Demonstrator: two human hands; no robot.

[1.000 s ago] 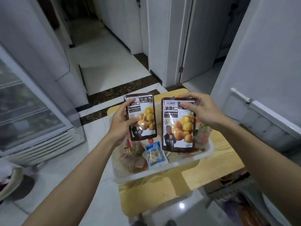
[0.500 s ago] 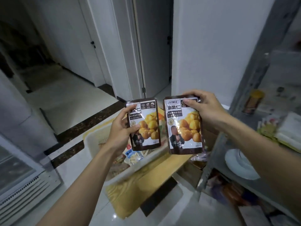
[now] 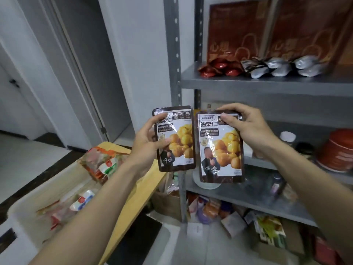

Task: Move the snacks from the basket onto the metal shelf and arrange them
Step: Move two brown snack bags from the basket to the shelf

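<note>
Our left grip [image 3: 147, 144] clasps one flat brown-and-white chestnut pouch [image 3: 175, 139], our right grip [image 3: 248, 129] pinches its twin [image 3: 221, 152], both in the air before the grey metal shelf [image 3: 267, 86].
The shelf's upper board carries red and silver foil packets [image 3: 277, 68]; the white plastic basket [image 3: 23, 226] sits low on our left, snacks [image 3: 82, 202] inside. We judge the slick film could slip from the right grip's top-edge pinch, or a pouch stood on end could topple. Both pouches hang upright, long axis vertical, print facing us.
</note>
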